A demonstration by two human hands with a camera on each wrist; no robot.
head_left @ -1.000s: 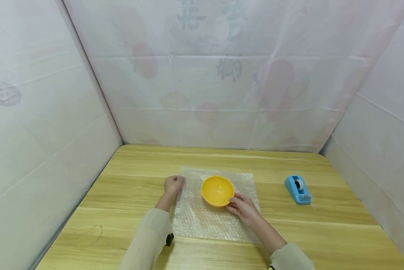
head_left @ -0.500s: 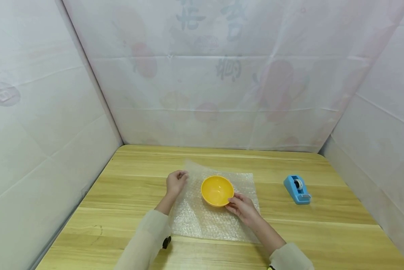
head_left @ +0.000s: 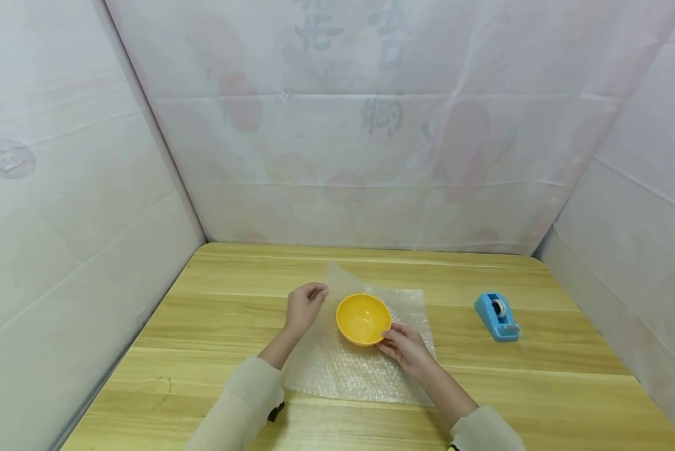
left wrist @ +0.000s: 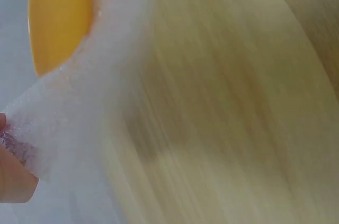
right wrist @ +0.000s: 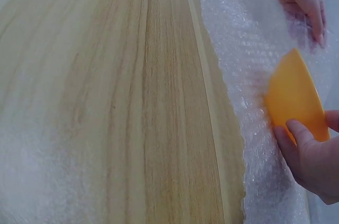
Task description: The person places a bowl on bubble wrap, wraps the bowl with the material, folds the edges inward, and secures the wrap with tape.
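A yellow bowl (head_left: pixel 363 318) stands upright on a sheet of clear bubble wrap (head_left: pixel 337 373) in the head view. My right hand (head_left: pixel 409 351) grips the bowl's near right rim, thumb at the edge and fingers under the side; the right wrist view shows these fingers (right wrist: pixel 301 138) against the orange-yellow wall. To the bowl's left, my left hand (head_left: pixel 306 307) pinches the left edge of the bubble wrap and holds it raised. In the left wrist view the lifted wrap (left wrist: pixel 79 102) slants up beside the bowl (left wrist: pixel 58 20), between thumb and finger.
A blue tape dispenser (head_left: pixel 497 317) with a roll of tape stands on the right side of the wooden table (head_left: pixel 213 300). Pale printed cloth walls (head_left: pixel 337 156) enclose the table at the back and both sides.
My left hand has lifted the left edge of the bubble wrap off the table and carried it rightward toward the bowl. The right hand and the bowl have stayed in place.
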